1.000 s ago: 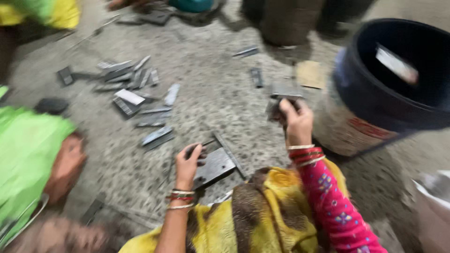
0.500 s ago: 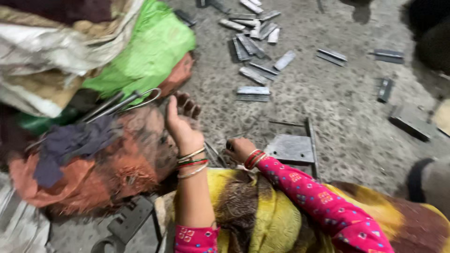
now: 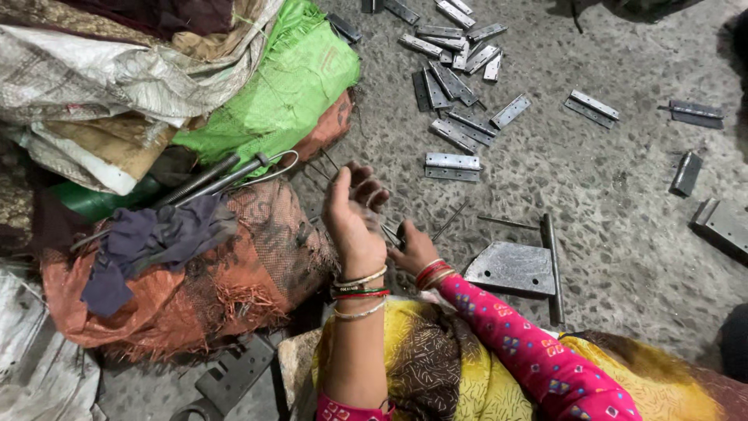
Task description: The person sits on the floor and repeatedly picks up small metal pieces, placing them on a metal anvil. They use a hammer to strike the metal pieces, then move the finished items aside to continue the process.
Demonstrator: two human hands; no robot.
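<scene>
Left hand (image 3: 352, 212) is raised with fingers half curled and holding nothing, right hand (image 3: 411, 248) pinches a thin metal pin (image 3: 392, 234) lying diagonally across the floor (image 3: 623, 179).

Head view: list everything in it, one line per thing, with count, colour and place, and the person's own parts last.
small hinges: over a dozen, grey metal, scattered on the floor at top centre and right
large hinge plate: one, grey, flat on the floor just right of the right hand
thin rods: a few, dark metal, on the floor by the hands
mesh sacks: one green, one orange, piled at left
woven sacks: several, white and tan, top left
dark cloth: one, bluish grey, on the orange sack
floor: grey speckled stone
left hand: raised, fingers curled, bangles at wrist; grip unclear
right hand: low at the rods, pink sleeve; grip unclear
</scene>
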